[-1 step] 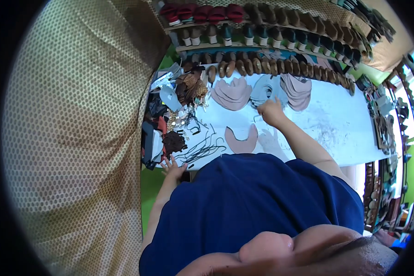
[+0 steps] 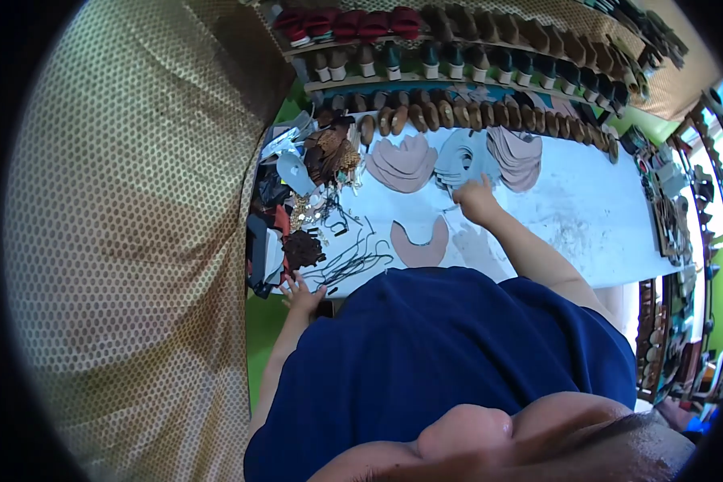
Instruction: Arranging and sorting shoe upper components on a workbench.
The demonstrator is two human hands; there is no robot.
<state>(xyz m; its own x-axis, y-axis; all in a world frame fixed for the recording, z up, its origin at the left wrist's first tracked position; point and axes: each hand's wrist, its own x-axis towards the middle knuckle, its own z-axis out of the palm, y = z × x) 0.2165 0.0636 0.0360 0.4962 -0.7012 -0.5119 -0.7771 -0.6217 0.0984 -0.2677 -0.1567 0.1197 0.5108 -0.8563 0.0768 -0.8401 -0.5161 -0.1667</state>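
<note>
My right hand [image 2: 477, 202] is over the near edge of a pile of light grey-blue cut pieces [image 2: 458, 151], its fingers curled and one partly raised. What its fingertips hold, if anything, is too small to make out. My left hand [image 2: 301, 297] rests on the near left edge of the white table with its fingers spread, holding nothing. Close to it are thin dark cords [image 2: 353, 263] and a dark brown heap [image 2: 303, 250]. Between my hands, near my body, lies a single U-shaped pinkish piece [image 2: 419, 246].
Stacks of pinkish pieces flank the grey-blue pile, one to its left [image 2: 402, 165] and one to its right [image 2: 517, 161]. Scraps and gold-coloured bits [image 2: 305, 207] crowd the table's left end. Shelves of shoes [image 2: 458, 68] rise behind; a patterned curtain [image 2: 136, 241] hangs at left.
My right hand is lower relative to the grey-blue pile by very little, if at all. The view has shifted slightly. My left hand stays in place.
</note>
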